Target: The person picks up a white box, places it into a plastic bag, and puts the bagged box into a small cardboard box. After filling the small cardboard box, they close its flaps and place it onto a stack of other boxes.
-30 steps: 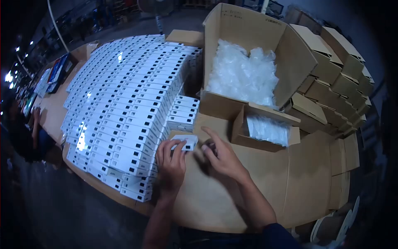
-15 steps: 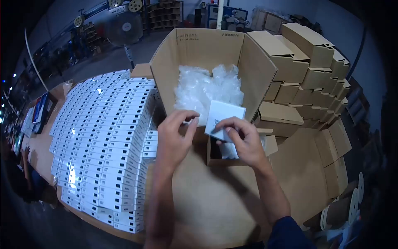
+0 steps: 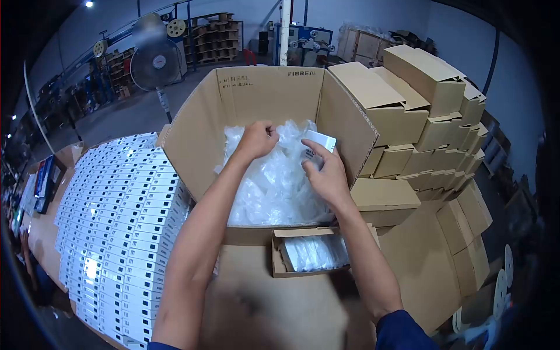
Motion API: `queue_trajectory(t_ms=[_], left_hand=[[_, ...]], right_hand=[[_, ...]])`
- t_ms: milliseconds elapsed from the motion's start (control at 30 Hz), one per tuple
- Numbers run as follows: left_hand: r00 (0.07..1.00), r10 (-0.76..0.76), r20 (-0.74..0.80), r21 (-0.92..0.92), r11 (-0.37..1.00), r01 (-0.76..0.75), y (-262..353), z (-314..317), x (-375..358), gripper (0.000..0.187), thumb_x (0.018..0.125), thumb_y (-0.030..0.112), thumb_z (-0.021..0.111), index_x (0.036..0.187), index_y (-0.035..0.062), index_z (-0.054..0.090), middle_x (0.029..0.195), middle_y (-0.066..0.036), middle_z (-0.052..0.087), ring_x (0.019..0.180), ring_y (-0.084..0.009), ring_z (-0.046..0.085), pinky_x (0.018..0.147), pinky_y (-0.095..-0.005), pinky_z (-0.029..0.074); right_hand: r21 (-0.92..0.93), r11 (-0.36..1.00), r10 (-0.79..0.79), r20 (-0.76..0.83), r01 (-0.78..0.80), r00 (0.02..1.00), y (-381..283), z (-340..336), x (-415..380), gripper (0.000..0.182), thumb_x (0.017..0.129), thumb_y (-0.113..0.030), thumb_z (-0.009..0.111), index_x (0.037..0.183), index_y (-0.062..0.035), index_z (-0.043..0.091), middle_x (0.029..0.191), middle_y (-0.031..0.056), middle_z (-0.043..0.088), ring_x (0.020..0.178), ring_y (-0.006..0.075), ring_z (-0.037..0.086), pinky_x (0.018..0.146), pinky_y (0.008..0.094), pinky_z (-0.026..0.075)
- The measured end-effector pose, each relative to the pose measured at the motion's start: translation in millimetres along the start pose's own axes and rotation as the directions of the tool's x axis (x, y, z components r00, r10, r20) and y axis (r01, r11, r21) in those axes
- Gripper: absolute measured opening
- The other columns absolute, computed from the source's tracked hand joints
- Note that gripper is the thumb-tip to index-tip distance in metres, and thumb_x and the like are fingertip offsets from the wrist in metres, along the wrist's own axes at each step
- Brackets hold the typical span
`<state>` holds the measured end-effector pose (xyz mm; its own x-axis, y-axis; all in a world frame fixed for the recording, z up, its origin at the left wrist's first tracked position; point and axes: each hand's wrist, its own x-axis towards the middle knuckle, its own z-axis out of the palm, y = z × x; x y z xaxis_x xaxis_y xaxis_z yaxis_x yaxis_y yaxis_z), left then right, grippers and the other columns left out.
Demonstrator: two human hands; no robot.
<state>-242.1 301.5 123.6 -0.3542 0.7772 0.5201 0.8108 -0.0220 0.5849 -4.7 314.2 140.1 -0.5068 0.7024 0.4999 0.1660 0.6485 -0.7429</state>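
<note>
My right hand point(image 3: 328, 177) grips a flat white box point(image 3: 322, 138) with small dark print, near the right wall of the large carton. My left hand point(image 3: 259, 139) is closed above the clear plastic bags point(image 3: 271, 181) heaped inside that open carton point(image 3: 268, 99). Whether a bag is pinched in those fingers I cannot make out. Below my right forearm, a small open cardboard box point(image 3: 281, 273) contains white items in clear plastic point(image 3: 318, 252).
Rows of stacked white boxes point(image 3: 116, 233) cover the left side. Brown cardboard boxes point(image 3: 429, 111) are piled at the right, with a lidded one point(image 3: 382, 195) in front. A standing fan point(image 3: 156, 63) is behind. White spools point(image 3: 500, 286) stand at lower right.
Both hands have moved forward over the large carton. The white box has gone with my right hand, uncovering the small open box. My left fingers have closed, and the view has shifted.
</note>
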Motion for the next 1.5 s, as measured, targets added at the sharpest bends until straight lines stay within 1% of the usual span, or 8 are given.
queue_trajectory(t_ms=[367, 500, 767, 933, 1033, 1267, 1400, 1500], left_hand=[[0.987, -0.124, 0.100, -0.681, 0.715, 0.159, 21, -42, -13, 0.013, 0.095, 0.004, 0.062, 0.083, -0.0014, 0.060, 0.092, -0.008, 0.069, 0.082, -0.0124, 0.067, 0.069, -0.0319, 0.063], [0.920, 0.202, -0.335, 0.027, 0.978, -0.205, 26, -44, -6, 0.016, 0.097, 0.010, 0.057, 0.087, -0.0029, 0.057, 0.095, -0.021, 0.071, 0.084, -0.0376, 0.071, 0.078, -0.0460, 0.058], [0.830, -0.105, -0.548, -0.180, 0.984, 0.006, 48, -80, 7, 0.017, 0.101, 0.016, 0.055, 0.094, 0.0002, 0.057, 0.088, -0.018, 0.071, 0.086, -0.0359, 0.070, 0.079, -0.0455, 0.052], [0.709, -0.102, -0.697, -0.219, 0.973, -0.075, 87, -106, 11, 0.014, 0.105, 0.016, 0.053, 0.104, 0.0013, 0.053, 0.091, -0.020, 0.067, 0.088, -0.0361, 0.068, 0.081, -0.0436, 0.051], [0.695, 0.022, -0.719, -0.147, 0.972, -0.183, 110, -114, -15, 0.014, 0.106, 0.016, 0.053, 0.107, 0.0020, 0.053, 0.093, -0.019, 0.065, 0.088, -0.0355, 0.067, 0.082, -0.0429, 0.051], [0.817, 0.065, -0.573, -0.404, 0.845, -0.350, 169, -87, -138, 0.017, 0.105, 0.014, 0.062, 0.111, 0.0011, 0.054, 0.103, -0.011, 0.062, 0.100, -0.0207, 0.062, 0.093, -0.0344, 0.049], [0.841, -0.024, -0.541, -0.540, 0.777, -0.324, 195, -54, -227, 0.041, 0.099, 0.014, 0.073, 0.127, 0.0003, 0.046, 0.116, -0.010, 0.056, 0.109, -0.0175, 0.056, 0.101, -0.0321, 0.045], [0.926, -0.257, -0.278, -0.765, 0.642, -0.051, 211, -35, -290, 0.054, 0.096, 0.014, 0.076, 0.134, -0.0012, 0.042, 0.115, -0.010, 0.058, 0.105, -0.0151, 0.059, 0.091, -0.0292, 0.055]], right_hand=[[-0.214, 0.937, -0.297, -0.066, 0.277, 0.953, 8, 44, 55, 0.037, 0.077, -0.019, 0.087, 0.105, 0.0017, 0.075, 0.139, 0.0300, 0.053, 0.126, 0.0448, 0.056, 0.108, 0.0489, 0.047], [-0.282, 0.932, -0.248, -0.033, 0.229, 0.968, 11, 52, 60, 0.015, 0.082, -0.009, 0.079, 0.090, 0.0025, 0.075, 0.140, 0.0304, 0.053, 0.122, 0.0458, 0.059, 0.104, 0.0497, 0.050], [-0.488, 0.873, 0.008, 0.011, -0.002, 1.000, 9, 34, 53, 0.013, 0.081, -0.011, 0.077, 0.086, 0.0001, 0.078, 0.123, 0.0269, 0.062, 0.106, 0.0459, 0.067, 0.096, 0.0516, 0.056], [-0.570, 0.820, 0.114, 0.092, -0.041, 0.989, -25, 19, 42, 0.059, 0.079, -0.021, 0.085, 0.129, 0.0027, 0.067, 0.148, 0.0289, 0.043, 0.126, 0.0459, 0.057, 0.105, 0.0498, 0.051], [-0.376, 0.899, -0.281, -0.104, 0.224, 0.954, -56, -3, 26, 0.062, 0.079, -0.026, 0.087, 0.128, 0.0044, 0.066, 0.143, 0.0292, 0.046, 0.125, 0.0477, 0.055, 0.100, 0.0511, 0.053], [0.154, 0.940, -0.304, -0.035, 0.306, 0.952, -108, -44, -46, 0.038, 0.084, -0.029, 0.086, 0.106, 0.0003, 0.079, 0.110, 0.0225, 0.070, 0.107, 0.0344, 0.067, 0.099, 0.0415, 0.051], [0.511, 0.859, -0.008, 0.065, -0.026, 0.998, -92, -56, -131, 0.018, 0.096, -0.012, 0.075, 0.106, 0.0024, 0.079, 0.099, 0.0119, 0.072, 0.091, 0.0146, 0.063, 0.080, 0.0305, 0.050], [0.884, 0.428, 0.208, 0.105, -0.186, 0.973, -86, -65, -196, 0.015, 0.098, -0.013, 0.074, 0.104, 0.0007, 0.079, 0.097, 0.0037, 0.072, 0.086, 0.0097, 0.063, 0.078, 0.0259, 0.049]])
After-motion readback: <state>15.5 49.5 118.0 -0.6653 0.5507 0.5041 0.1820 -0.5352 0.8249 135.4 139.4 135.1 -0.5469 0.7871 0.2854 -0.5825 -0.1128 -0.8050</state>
